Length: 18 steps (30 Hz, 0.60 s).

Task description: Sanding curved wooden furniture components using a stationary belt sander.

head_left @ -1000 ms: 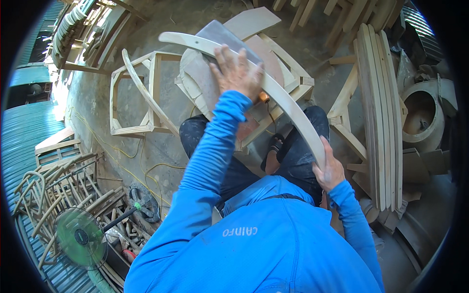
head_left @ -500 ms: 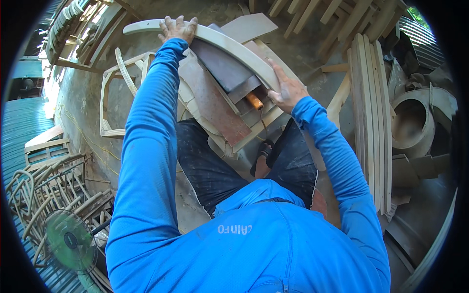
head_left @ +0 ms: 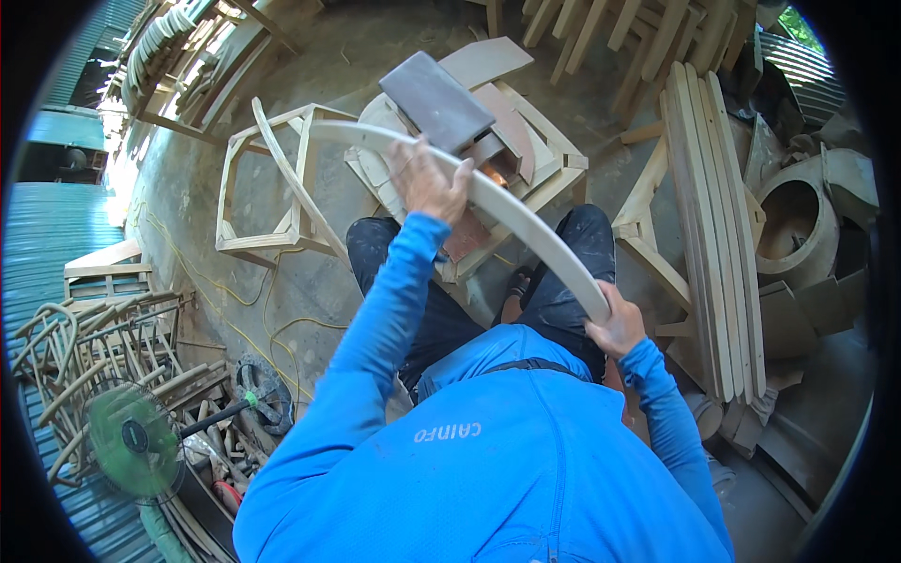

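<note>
Both hands hold a pale curved wooden piece (head_left: 537,228) slantwise in front of my body, its far end up to the left and its near end by my right thigh. My left hand (head_left: 430,183) lies over it left of its middle, with thumb and fingers around it. At the near end, my right hand (head_left: 617,322) is closed on the tip. Just beyond the piece sits a dark, flat-topped, box-like machine (head_left: 437,98) with an orange part (head_left: 492,174), partly covered by the wood. It rests on a wooden stand (head_left: 563,161) with loose flat boards.
On the left, an angular wooden frame (head_left: 225,192) stands on the floor, near yellow cords. A green fan (head_left: 136,439) and stacked curved frames (head_left: 70,361) are at lower left. Long planks (head_left: 718,235) lean at right, beside a round duct-like housing (head_left: 788,220).
The curved piece has come off the machine's top and swung toward me. My left hand has moved down and right along with it; my right hand has drawn back to the near tip.
</note>
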Tool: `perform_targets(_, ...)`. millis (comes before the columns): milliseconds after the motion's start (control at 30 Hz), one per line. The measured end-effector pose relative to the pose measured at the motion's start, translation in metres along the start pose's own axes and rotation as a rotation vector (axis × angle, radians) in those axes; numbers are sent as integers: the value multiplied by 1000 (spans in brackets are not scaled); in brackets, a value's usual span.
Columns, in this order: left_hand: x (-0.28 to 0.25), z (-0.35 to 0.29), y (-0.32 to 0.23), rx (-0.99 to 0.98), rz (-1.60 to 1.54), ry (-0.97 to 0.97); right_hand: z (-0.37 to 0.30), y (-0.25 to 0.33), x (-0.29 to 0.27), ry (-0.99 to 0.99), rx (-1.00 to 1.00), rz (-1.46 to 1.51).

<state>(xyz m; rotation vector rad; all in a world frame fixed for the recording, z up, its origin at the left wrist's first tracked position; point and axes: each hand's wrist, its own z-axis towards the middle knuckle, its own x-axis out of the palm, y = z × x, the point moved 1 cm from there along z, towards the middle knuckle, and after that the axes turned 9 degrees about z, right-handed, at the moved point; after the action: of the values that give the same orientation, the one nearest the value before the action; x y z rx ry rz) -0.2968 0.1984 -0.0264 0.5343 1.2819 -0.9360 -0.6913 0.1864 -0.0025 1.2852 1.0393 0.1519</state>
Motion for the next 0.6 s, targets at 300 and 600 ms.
perform_targets(300,-92,-64,57,-781,-2182,-273,-1,43,-46,-278,-653,-412)
perform_targets(600,-140,-74,67,-82,-2519,-163,33,52,-43,-281,-609,-451)
